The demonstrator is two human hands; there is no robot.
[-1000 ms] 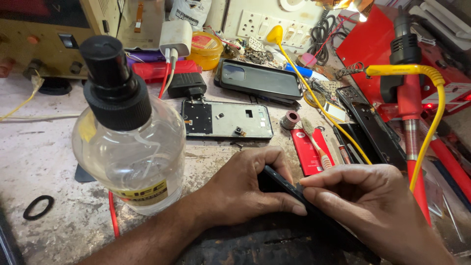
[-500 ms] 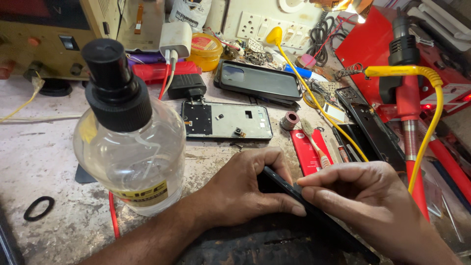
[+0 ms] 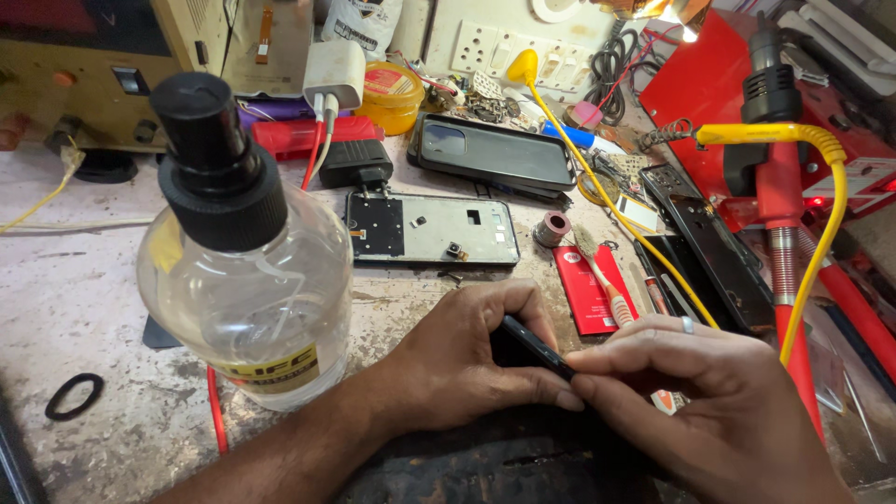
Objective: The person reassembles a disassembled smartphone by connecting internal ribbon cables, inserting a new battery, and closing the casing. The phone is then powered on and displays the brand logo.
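Observation:
My left hand (image 3: 457, 359) and my right hand (image 3: 709, 401) both grip a thin black phone part (image 3: 534, 343) held on edge over a dark mat (image 3: 495, 467) at the bench front. The left fingers curl over its far end, and the right thumb and fingers pinch its near end. Most of the part is hidden by the hands. Close on the left stands a clear spray bottle (image 3: 247, 271) with a black pump cap.
An opened phone frame (image 3: 431, 229) lies behind the hands, with a black phone back (image 3: 495, 149) farther off. A red card (image 3: 588, 289), a red soldering tool with a yellow cable (image 3: 793, 187), a white charger (image 3: 334, 75), and a black ring (image 3: 75, 395) crowd the worn bench.

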